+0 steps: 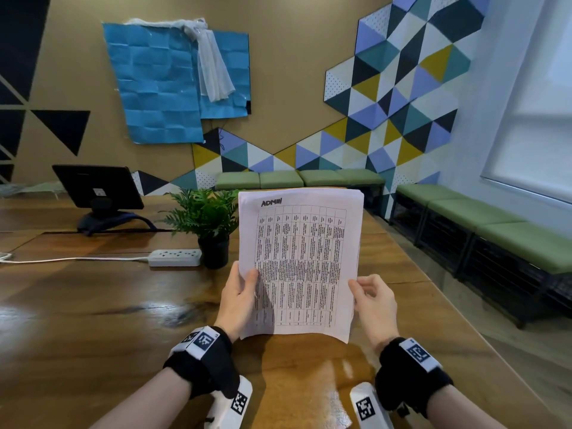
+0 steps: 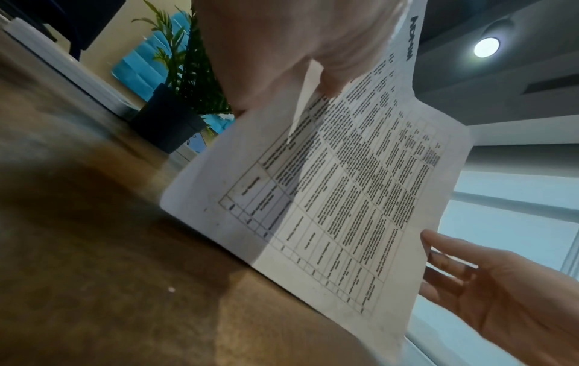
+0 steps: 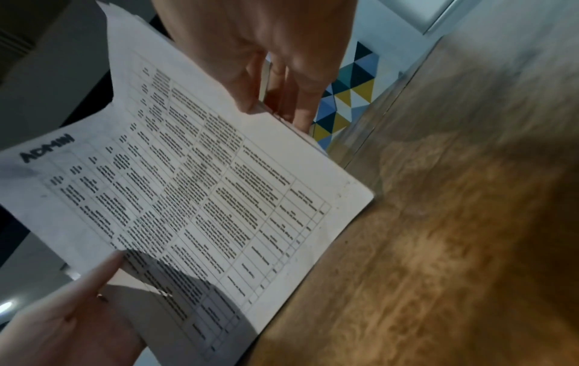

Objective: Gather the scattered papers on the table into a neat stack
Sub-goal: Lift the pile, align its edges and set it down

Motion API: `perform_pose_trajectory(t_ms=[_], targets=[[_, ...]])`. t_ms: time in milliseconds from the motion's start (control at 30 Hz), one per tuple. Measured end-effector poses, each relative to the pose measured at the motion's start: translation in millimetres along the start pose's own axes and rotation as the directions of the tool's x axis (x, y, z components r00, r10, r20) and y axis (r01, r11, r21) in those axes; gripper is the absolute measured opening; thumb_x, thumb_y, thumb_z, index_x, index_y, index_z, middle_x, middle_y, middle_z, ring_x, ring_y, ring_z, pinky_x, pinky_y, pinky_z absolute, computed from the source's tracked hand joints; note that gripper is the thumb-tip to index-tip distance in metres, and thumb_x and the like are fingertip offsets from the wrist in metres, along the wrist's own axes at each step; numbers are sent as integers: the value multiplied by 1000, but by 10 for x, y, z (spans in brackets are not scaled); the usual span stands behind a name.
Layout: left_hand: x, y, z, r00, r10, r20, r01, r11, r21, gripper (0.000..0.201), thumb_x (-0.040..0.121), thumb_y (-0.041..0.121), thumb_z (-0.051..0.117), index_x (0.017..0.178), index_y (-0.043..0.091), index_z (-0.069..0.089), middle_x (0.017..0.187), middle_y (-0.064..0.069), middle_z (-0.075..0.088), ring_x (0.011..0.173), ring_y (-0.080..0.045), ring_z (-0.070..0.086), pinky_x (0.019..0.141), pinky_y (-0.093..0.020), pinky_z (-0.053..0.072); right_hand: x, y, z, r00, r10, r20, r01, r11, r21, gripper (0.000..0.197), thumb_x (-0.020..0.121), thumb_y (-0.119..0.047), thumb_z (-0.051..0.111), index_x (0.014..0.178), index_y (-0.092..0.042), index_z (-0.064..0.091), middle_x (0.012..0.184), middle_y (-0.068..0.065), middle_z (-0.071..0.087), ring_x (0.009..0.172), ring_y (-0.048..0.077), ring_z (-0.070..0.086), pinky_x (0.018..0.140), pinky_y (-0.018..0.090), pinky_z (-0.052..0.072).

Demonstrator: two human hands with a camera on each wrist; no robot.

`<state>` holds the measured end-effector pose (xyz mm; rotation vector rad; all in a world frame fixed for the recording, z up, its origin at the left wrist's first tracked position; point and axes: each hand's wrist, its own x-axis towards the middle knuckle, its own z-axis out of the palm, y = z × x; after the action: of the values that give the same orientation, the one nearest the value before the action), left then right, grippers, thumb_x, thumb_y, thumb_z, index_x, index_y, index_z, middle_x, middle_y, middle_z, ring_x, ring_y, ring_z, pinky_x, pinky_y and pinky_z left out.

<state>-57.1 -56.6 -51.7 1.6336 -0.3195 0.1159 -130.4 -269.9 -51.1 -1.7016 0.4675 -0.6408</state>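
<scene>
A stack of papers (image 1: 300, 261) stands upright over the wooden table (image 1: 123, 305), with a printed table headed "ADMIN" on its front sheet. Its lower edge is at the tabletop; I cannot tell whether it touches. My left hand (image 1: 244, 292) grips the left edge, thumb on the front sheet and fingers behind. My right hand (image 1: 374, 298) pinches the right edge, thumb tip on the front. In the left wrist view, the stack (image 2: 344, 198) fills the middle, with my right hand (image 2: 501, 284) behind its far edge. In the right wrist view, my thumb and fingers (image 3: 260, 62) close on the stack (image 3: 203, 185).
A potted plant (image 1: 207, 218) stands just behind and left of the stack. A white power strip (image 1: 175, 257) with its cord lies to the left, and a dark monitor (image 1: 99, 187) sits further back. Green benches (image 1: 495, 230) line the walls beyond the table's right edge.
</scene>
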Motion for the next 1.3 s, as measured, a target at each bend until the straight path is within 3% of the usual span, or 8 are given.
perform_pose_trajectory(t_ms=[167,300,400,500,667,833,967,1300], targets=[[-5,97,52,998,-36,-59,40,997,65,19,101,20,38,95,35,48,99,18,62,94,1,58,88,-28,43,61,-76,-39,999,28,34,-28,1000,-7,14,87,-14,62,79,-24,65,84,-5,70,83,11,67,82,36,56],[50,131,58,975,-222,-24,222,975,22,18,99,18,42,113,20,53,110,4,64,106,-18,60,96,-35,46,205,-132,-147,991,89,101,-79,992,-101,21,88,-17,60,106,-15,71,91,-6,70,92,15,66,88,36,54],[123,-108,98,874,-477,99,471,879,75,27,96,17,48,113,5,65,110,-11,72,103,-30,68,88,-38,55,283,50,-192,947,254,196,-191,938,-290,27,86,-11,57,109,-11,71,109,8,70,102,24,64,87,36,53],[119,-418,145,763,-638,101,624,768,143,34,94,6,41,122,-3,58,119,-20,67,101,-37,66,88,-43,56,220,260,-213,911,349,219,-244,885,-396,24,81,0,54,82,-12,74,104,15,71,101,31,64,87,40,53],[83,-373,230,752,-657,48,625,735,265,17,91,3,42,92,-3,58,97,-12,62,87,-27,58,79,-31,46,177,394,-236,912,376,166,-256,835,-487,27,82,4,47,84,-1,73,91,14,68,93,32,63,75,33,49],[14,-44,213,698,-711,84,651,679,339,57,97,25,44,148,5,31,156,-11,32,143,-30,30,116,-40,29,185,373,-184,891,415,185,-182,698,-692,22,85,-7,41,70,-4,58,78,11,57,71,26,53,64,29,40],[-62,42,144,658,-736,159,710,677,196,58,96,33,48,149,14,31,158,-7,28,146,-27,24,116,-46,25,168,328,-118,864,454,218,-108,589,-801,25,90,-8,35,93,-1,59,106,18,59,85,28,54,62,29,44],[-92,157,54,663,-734,147,710,679,187,53,98,29,43,147,13,32,154,-13,34,141,-31,32,114,-49,29,151,218,-69,849,473,236,-111,595,-796,21,92,-6,36,77,-4,51,74,5,49,64,19,47,55,25,36]])
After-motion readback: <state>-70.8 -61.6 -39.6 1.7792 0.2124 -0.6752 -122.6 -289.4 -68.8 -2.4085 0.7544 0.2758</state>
